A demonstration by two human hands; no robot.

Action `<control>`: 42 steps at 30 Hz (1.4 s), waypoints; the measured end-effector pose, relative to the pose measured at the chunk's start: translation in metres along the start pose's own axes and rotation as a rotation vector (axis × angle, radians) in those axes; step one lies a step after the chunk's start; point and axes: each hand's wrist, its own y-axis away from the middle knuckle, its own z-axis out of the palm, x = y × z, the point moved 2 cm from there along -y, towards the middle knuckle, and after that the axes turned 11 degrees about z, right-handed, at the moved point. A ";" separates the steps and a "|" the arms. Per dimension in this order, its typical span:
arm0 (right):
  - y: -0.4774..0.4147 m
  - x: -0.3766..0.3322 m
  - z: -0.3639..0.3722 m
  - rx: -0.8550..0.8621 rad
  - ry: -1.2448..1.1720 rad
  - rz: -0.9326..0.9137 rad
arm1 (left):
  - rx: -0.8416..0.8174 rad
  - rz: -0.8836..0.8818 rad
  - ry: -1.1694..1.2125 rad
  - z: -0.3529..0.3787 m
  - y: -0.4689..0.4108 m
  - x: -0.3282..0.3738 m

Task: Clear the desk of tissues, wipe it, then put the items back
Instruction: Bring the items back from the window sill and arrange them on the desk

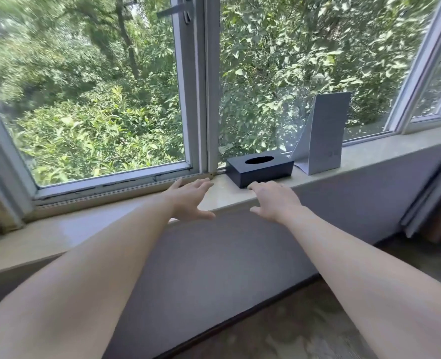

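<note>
A dark tissue box [260, 168] with an oval opening on top sits on the pale stone windowsill [84, 229], close to the window frame. No tissue shows in the opening. Both my arms reach out toward the sill. My left hand [188, 200] hovers with fingers spread, just left of the box and apart from it. My right hand [273, 202] is spread too, its fingertips nearly at the box's front corner. Neither hand holds anything.
A white folded stand [323, 136] is upright on the sill, just right of the box. The window [105, 99] behind shows green trees. A grey wall [214, 255] drops below the sill to a wooden floor [304, 327]. Dark furniture [431, 203] is at the right edge.
</note>
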 end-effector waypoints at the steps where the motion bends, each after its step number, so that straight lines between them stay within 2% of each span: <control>1: -0.011 0.010 0.003 0.007 0.010 0.001 | -0.003 0.003 0.003 0.002 -0.017 0.000; 13: -0.184 0.132 0.043 -0.047 0.042 -0.064 | -0.012 -0.071 0.057 0.005 -0.223 -0.011; 23: -0.279 0.165 0.076 -0.150 0.013 -0.167 | -0.058 -0.106 0.094 0.018 -0.328 -0.023; 29: -0.302 0.166 0.093 -0.195 -0.018 -0.255 | -0.049 -0.157 0.105 0.025 -0.347 -0.027; 33: -0.304 0.162 0.091 -0.192 -0.001 -0.296 | -0.041 -0.173 0.013 0.020 -0.343 -0.026; 37: -0.295 0.151 0.082 -0.223 0.009 -0.354 | -0.057 -0.190 -0.016 0.019 -0.324 -0.026; 42: -0.273 0.116 0.073 -0.170 0.035 -0.461 | -0.062 -0.243 -0.046 0.023 -0.272 -0.034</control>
